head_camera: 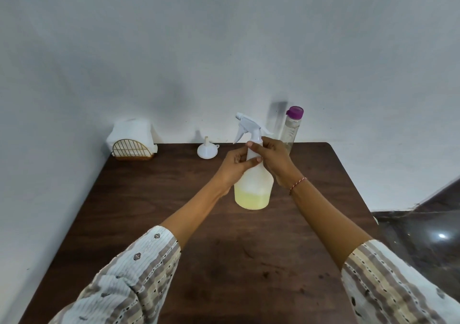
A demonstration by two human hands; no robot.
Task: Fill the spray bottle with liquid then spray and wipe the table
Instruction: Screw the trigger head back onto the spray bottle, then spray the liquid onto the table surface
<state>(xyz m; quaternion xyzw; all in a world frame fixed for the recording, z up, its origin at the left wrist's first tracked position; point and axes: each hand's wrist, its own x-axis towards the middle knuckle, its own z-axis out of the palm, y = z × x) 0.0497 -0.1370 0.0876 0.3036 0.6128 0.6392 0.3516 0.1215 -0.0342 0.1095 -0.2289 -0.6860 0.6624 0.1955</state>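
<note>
- My left hand and right hand wrap the neck of the translucent spray bottle, upright on the table, yellow liquid pooled low.
- Behind my grip: white funnel, purple-capped bottle.
- Bare dark wood toward me.

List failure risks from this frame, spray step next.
1. Both hands, left hand and right hand, grip the spray bottle at its neck; if the trigger head isn't seated, liquid may leak.
2. The nozzle points left toward the tissue holder, so spray could wet the tissues.
3. A swinging elbow might topple the purple-capped bottle.
</note>
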